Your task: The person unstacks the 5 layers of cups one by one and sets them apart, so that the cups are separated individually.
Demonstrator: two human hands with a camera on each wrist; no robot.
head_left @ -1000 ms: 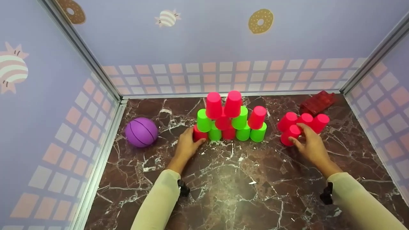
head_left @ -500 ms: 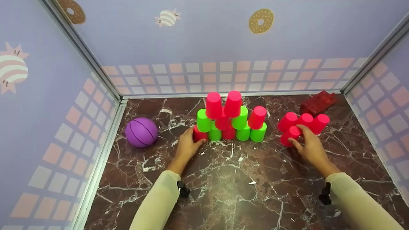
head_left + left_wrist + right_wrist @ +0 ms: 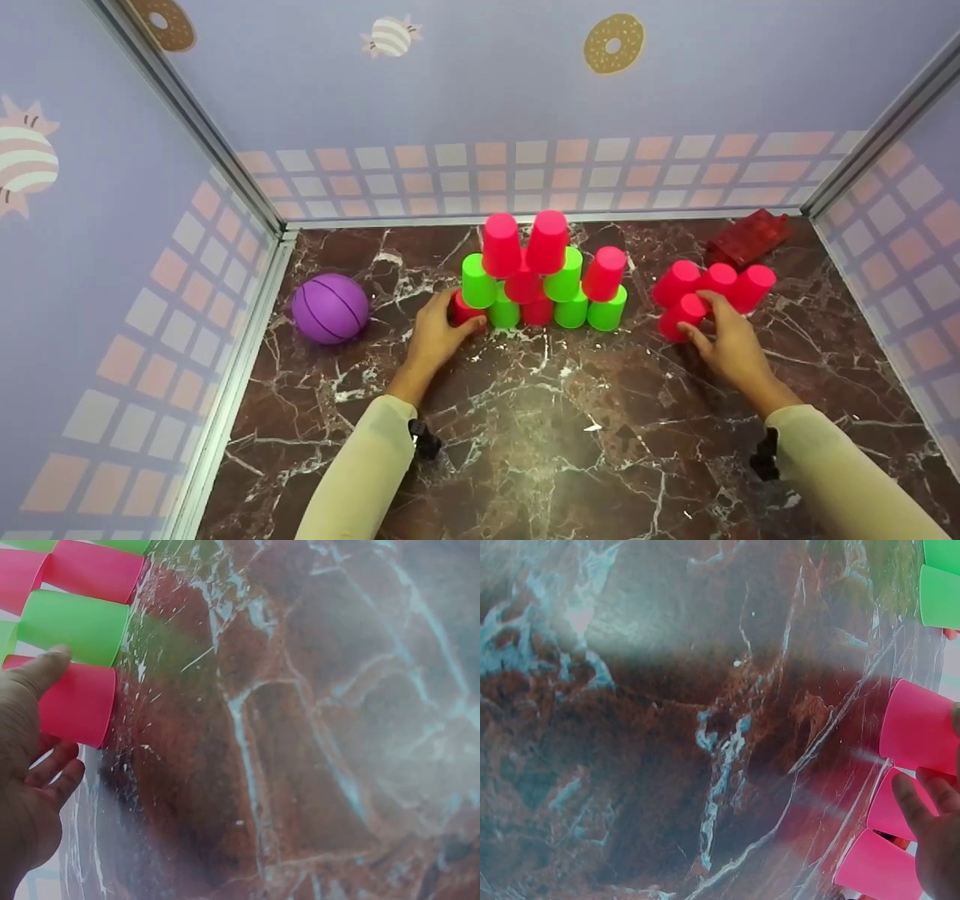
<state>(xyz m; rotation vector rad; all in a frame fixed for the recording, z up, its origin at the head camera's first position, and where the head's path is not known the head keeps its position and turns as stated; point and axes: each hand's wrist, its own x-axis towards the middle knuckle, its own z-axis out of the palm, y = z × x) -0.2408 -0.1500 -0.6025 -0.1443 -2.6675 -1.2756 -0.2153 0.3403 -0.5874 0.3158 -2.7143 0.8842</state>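
Note:
Upside-down cups form a stepped stack in the head view: a bottom row of several red and green cups, more cups on them, and two red cups (image 3: 501, 244) on top. My left hand (image 3: 437, 334) grips the red cup (image 3: 79, 705) at the bottom row's left end, thumb in front; a green cup (image 3: 75, 624) adjoins it. To the right, my right hand (image 3: 731, 346) holds the front red cup (image 3: 681, 319) between thumb and fingers. Three other red cups stand just behind it, including a red cup (image 3: 752, 289) at the right.
A purple ball (image 3: 330, 308) sits on the marbled tabletop (image 3: 525, 450) left of the stack. A dark red translucent object (image 3: 748, 237) lies at the back right. Patterned walls (image 3: 487, 90) close off the back and both sides.
The cups stay where they were. My left wrist shifts slightly left and the head view tilts a little; both hands keep their holds.

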